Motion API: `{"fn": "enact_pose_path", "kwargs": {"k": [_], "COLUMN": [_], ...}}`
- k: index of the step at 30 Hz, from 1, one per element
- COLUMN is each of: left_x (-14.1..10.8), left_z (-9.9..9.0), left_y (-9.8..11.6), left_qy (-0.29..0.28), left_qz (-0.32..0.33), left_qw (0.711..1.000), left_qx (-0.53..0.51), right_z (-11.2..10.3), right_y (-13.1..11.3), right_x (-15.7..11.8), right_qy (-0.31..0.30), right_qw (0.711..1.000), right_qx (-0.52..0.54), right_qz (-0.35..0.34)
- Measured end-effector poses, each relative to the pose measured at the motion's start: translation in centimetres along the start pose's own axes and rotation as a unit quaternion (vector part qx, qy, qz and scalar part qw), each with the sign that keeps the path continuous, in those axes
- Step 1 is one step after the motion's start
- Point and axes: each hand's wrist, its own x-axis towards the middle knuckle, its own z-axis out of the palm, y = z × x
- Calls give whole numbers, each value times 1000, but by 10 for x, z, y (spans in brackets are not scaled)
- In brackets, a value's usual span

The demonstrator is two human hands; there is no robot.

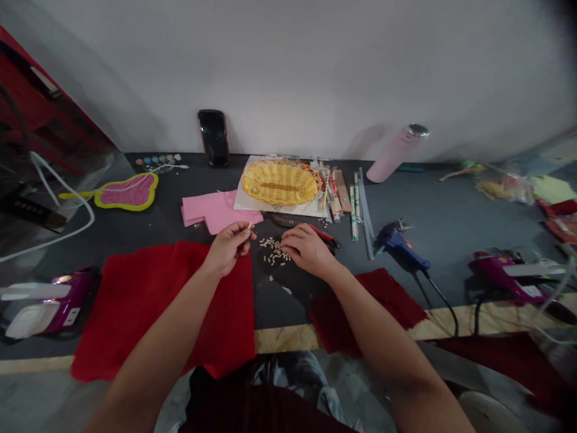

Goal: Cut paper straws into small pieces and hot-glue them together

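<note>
My left hand [229, 246] pinches a small pale stick-like piece [250, 225] between thumb and fingertips, above the corner of a red cloth [166, 300]. At the right side of a loose pile of small beige pieces [271, 251], my right hand [306, 249] reaches in with its fingers stretched out and slightly apart. Its fingertips touch or hover over the pile; I cannot tell which. Behind the right hand, a red-handled tool [325, 236] is partly hidden. Folded pink sheets [216, 210] lie beyond my left hand.
A yellow woven basket [282, 183] sits on white sheets at the back. Wrapped sticks [354, 210], a pink bottle [396, 155] and a blue glue gun [403, 248] are on the right. A phone [214, 138] leans on the wall. Dark red cloth [387, 294] overhangs the table edge.
</note>
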Motion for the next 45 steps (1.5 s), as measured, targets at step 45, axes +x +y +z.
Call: {"fn": "enact_pose_path", "kwargs": {"k": [45], "left_x": [-18], "left_z": [22], "left_y": [-7], "left_qy": [-140], "left_qz": [-44], "left_qw": [982], "left_qx": [122], "right_z": [-1], "right_y": [-36], "right_x": [6], "right_qy": [112], "right_qw": [913], "right_qx": [351], "right_qz": [177]}}
